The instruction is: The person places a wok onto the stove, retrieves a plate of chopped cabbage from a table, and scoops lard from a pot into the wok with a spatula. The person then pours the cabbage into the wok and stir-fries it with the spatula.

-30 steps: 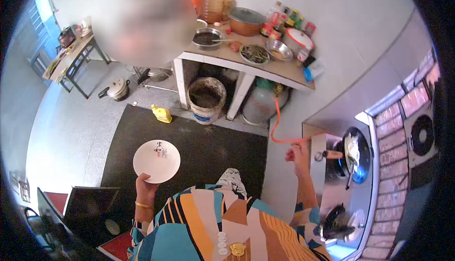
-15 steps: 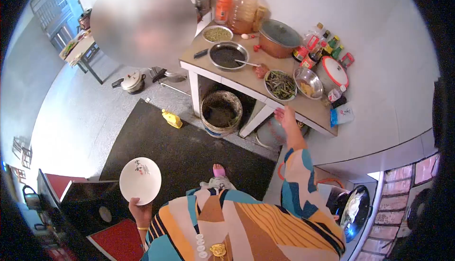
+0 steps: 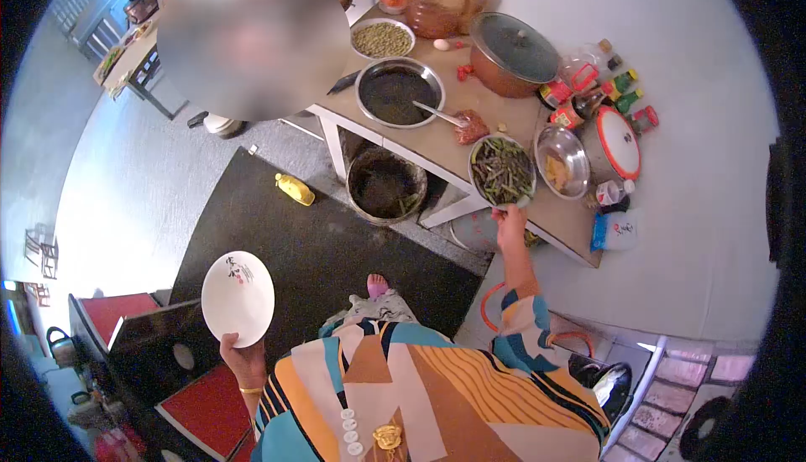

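Note:
My left hand grips the lower edge of a white plate with dark lettering and a small red print, held tilted over the floor. At the front edge of the counter, my right hand pinches the near rim of a plate of cut green beans; the fingers under the rim are hidden. Beside these beans stands a steel bowl with yellowish pieces in it. To their left lie a bag of reddish food and a steel basin of dark contents with a spoon handle sticking out.
The counter also carries a lidded brown pot, several sauce bottles and a white pot with a red-rimmed lid. Below it stands a dirty bucket. A yellow bottle lies on the dark mat. A wok sits at lower right.
My right hand has moved up to the bean plate and closed on its near rim. The white plate in my left hand has shifted slightly left and up. The view has moved closer to the counter.

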### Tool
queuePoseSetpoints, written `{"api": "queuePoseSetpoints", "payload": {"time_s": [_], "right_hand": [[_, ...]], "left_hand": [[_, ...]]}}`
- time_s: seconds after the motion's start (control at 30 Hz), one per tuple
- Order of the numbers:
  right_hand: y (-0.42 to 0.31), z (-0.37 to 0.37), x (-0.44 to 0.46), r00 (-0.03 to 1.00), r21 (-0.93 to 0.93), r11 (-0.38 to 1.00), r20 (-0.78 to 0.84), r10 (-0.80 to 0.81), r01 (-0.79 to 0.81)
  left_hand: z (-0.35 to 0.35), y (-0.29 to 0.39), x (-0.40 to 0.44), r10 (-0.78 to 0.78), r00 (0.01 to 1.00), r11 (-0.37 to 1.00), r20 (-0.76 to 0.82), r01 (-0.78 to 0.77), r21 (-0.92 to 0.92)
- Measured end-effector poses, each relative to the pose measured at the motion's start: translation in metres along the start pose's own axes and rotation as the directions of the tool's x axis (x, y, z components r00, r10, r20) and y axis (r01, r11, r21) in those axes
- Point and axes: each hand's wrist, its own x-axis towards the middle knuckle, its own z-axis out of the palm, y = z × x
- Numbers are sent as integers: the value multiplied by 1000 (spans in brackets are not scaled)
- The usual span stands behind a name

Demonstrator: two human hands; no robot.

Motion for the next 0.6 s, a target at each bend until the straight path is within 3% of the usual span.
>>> {"api": "queuePoseSetpoints", "payload": {"time_s": [0.03,0.13,0.17,0.23,0.3,0.37,0.4,0.5,0.53,0.6], "right_hand": [[6,-5,-8,994,-244,964,41,-98,106],[17,-35,-34,999,-337,942,-48,-12,-5],[-13,5,-76,985,-190,979,-169,38,-71],[-13,15,-97,997,-288,957,-79,6,-29],[-3,13,-107,1000,-370,929,-6,-2,0],[18,23,-110,939,-636,692,250,-234,342],[5,57,-137,997,-537,843,68,25,16],[28,106,-162,937,-432,902,324,130,24],[30,145,-183,946,-384,922,313,85,44],[54,194,-199,904,-349,936,386,183,-40]], "left_hand": [[1,2,3,-2,1000,1000,-12,2,19],[-8,9,17,-23,999,1000,-32,23,6],[-16,12,23,-54,996,998,-68,52,-25],[-5,19,26,48,991,999,-124,-51,-17],[-11,29,37,12,996,997,-86,-18,-69],[-27,40,59,-3,1000,993,16,4,-116],[-24,49,65,-10,1000,993,5,11,-117],[-27,77,87,-19,997,984,69,31,-177],[-34,88,97,-16,994,978,104,37,-205],[-50,119,119,18,994,978,106,5,-209]]}}
